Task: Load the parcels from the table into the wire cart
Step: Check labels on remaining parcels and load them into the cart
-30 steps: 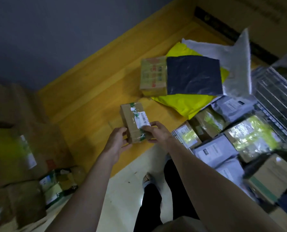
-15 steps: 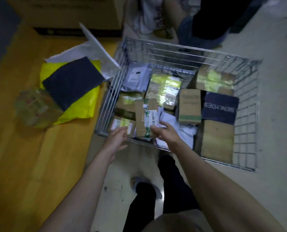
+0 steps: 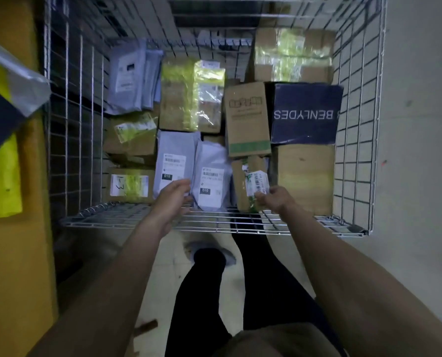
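Gripping the near end of a small brown cardboard parcel with green tape and a white barcode label (image 3: 251, 182), right hand (image 3: 276, 199) curling fingers and thumb round it and holding it inside the silver wire-mesh cart (image 3: 214, 222), just past the cart's near rim. Sitting tilted against neighbouring parcels, in the near middle of the cart, between two grey plastic mailer bags with white labels (image 3: 189, 166) on the left and a plain tall brown carton (image 3: 305, 173) on the right. Reaching over the same rim, left hand (image 3: 172, 199) holding nothing, fingers loosely bent and touching the lower edge of the nearer grey mailer. Lying farther in: a dark blue box lettered BENLYDES (image 3: 306, 113), a narrow brown carton with a green stripe (image 3: 248, 119), a brown box wrapped in yellow-green tape (image 3: 191, 96). Standing to the left of the cart, a yellow wooden table (image 3: 13, 253) carrying a bright yellow plastic bag (image 3: 1, 181) at the frame's edge. Showing below, dark trouser legs (image 3: 204, 292) on a pale floor.
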